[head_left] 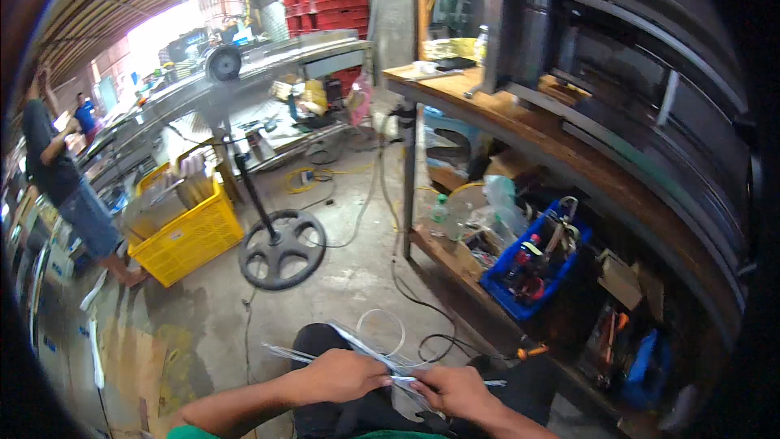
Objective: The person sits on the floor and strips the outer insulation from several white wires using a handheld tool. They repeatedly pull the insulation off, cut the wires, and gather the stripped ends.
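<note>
Over my lap, my left hand (344, 375) is closed on a bundle of thin whitish strips (357, 339), which look like clear plastic or wire. Their ends stick out past the hand on both sides. My right hand (455, 391) pinches a short white section (403, 380) of the same material, close to the left fingertips. A thin pale loop (401, 327) curves up beyond the hands. What exactly the strips are is too small to make out. My dark-trousered knees lie beneath both hands.
Ahead stands a black round-based stand (282, 249), beside a yellow crate (188, 232) of parts. A wooden-topped shelf (520, 118) runs along the right, with a blue bin (497, 291) of tools below. Dark cables (396, 264) cross the floor. Another person (69, 179) stands at far left.
</note>
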### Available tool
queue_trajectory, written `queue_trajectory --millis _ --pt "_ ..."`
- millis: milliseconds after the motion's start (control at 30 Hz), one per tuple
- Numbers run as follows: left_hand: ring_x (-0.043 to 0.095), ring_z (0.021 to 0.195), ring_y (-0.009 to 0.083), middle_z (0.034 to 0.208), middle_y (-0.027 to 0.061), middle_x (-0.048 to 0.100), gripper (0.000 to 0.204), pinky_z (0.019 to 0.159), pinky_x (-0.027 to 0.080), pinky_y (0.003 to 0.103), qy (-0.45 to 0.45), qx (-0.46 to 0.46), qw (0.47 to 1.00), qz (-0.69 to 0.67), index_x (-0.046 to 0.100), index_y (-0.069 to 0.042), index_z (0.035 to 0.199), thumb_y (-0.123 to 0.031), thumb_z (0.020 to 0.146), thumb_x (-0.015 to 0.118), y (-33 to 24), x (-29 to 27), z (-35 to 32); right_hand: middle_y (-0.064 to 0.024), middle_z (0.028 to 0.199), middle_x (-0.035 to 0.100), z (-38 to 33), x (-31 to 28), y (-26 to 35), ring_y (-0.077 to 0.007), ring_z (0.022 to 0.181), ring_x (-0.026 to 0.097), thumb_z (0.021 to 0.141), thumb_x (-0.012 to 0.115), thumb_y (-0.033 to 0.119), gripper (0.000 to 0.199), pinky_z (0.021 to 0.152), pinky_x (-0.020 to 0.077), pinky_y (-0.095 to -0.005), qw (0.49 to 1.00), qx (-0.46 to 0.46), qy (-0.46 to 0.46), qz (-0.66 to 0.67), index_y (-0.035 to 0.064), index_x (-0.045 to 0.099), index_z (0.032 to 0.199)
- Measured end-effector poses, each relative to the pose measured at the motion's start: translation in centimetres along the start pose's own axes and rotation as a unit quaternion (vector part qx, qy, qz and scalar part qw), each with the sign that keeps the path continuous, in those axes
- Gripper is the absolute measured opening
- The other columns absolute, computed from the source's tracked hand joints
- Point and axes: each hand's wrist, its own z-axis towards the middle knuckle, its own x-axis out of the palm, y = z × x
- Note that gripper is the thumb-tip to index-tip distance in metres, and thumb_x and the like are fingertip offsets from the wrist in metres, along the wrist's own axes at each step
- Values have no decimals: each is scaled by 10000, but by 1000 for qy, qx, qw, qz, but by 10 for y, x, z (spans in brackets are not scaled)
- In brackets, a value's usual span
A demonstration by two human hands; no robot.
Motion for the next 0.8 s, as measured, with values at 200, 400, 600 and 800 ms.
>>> queue_trajectory --millis 200,400,600,800 --pt "616 717 411 736 216 618 418 618 468 513 -20 27 999 10 602 -56 863 -445 960 484 42 0 2 -130 797 646 18 19 -14 -349 707 622 877 617 171 224 645 493 -431 997 -40 -61 -26 101 668 1084" --pt "485 612 208 628 105 498 469 590 397 388 48 18 974 -220 540 11 803 -407 1002 459 34 -15 -24 -179 705 569 5 5 -2 -391 678 596 830 663 163 85 577 460 -447 992 -75 -94 26 87 675 868" --pt "443 665 181 658 95 473 482 642 390 373 171 15 948 -268 525 28 820 -396 1022 420 44 12 -37 -204 702 581 -7 -3 3 -425 676 587 824 645 165 99 558 442 -486 993 -110 43 17 74 650 786" --pt "602 754 384 761 207 609 436 685 449 476 119 -9 984 -129 584 -5 882 -406 993 455 42 18 -34 -201 786 651 -3 17 -10 -428 752 624 865 581 259 217 636 478 -507 989 18 146 25 72 687 900"
